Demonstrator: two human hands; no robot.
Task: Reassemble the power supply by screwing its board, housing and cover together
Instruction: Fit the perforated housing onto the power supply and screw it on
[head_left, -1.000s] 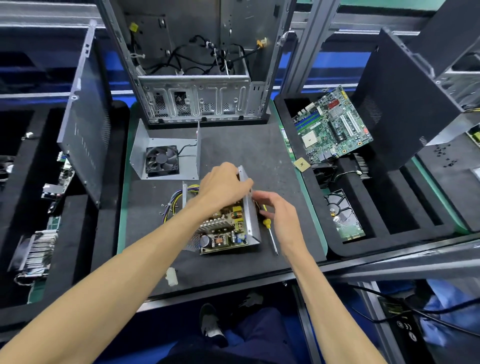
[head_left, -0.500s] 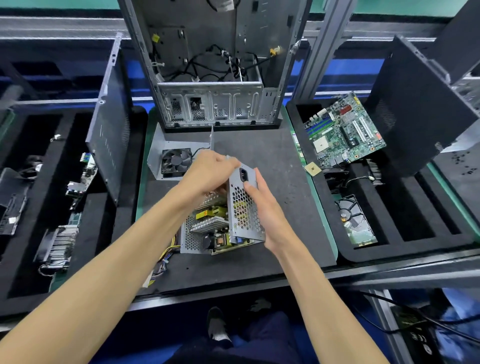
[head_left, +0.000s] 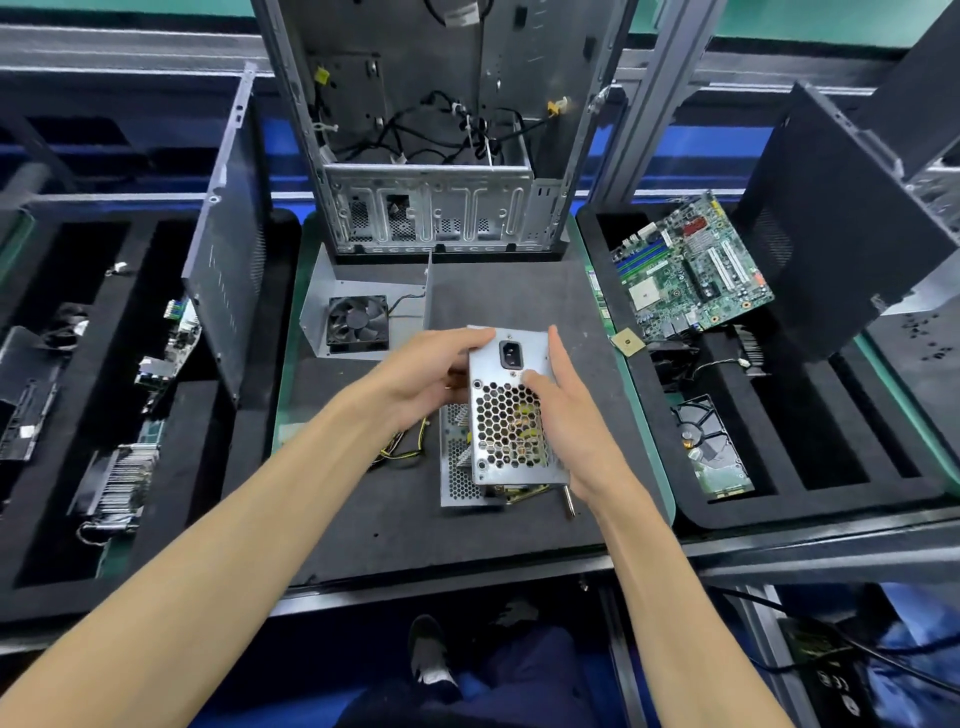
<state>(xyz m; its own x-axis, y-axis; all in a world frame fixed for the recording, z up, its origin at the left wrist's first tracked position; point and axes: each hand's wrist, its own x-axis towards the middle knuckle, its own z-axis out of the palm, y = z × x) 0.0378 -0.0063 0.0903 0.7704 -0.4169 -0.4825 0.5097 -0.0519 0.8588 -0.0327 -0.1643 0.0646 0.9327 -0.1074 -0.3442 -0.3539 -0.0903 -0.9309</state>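
The silver power supply housing (head_left: 506, 431) stands tilted on the dark mat, its perforated end panel with the black mains socket facing me. My left hand (head_left: 426, 371) grips its upper left edge. My right hand (head_left: 563, 410) holds its right side, thumb on the mesh. The board inside shows only through the holes and at the bottom edge. Yellow and black wires (head_left: 405, 449) trail out to the left. The grey cover with a black fan (head_left: 358, 322) lies behind, apart from the housing. A screwdriver tip (head_left: 569, 503) pokes out below my right wrist.
An open computer case (head_left: 431, 208) stands at the back of the mat (head_left: 374, 519). A green motherboard (head_left: 685, 270) and a hard drive (head_left: 714, 447) lie in the right foam tray. A side panel (head_left: 228, 244) leans at left, with parts in the left tray.
The housing has been turned up from lying flat so its socket end faces me. My right hand left the screwdriver on the mat and took the housing's right side. The view shifted forward.
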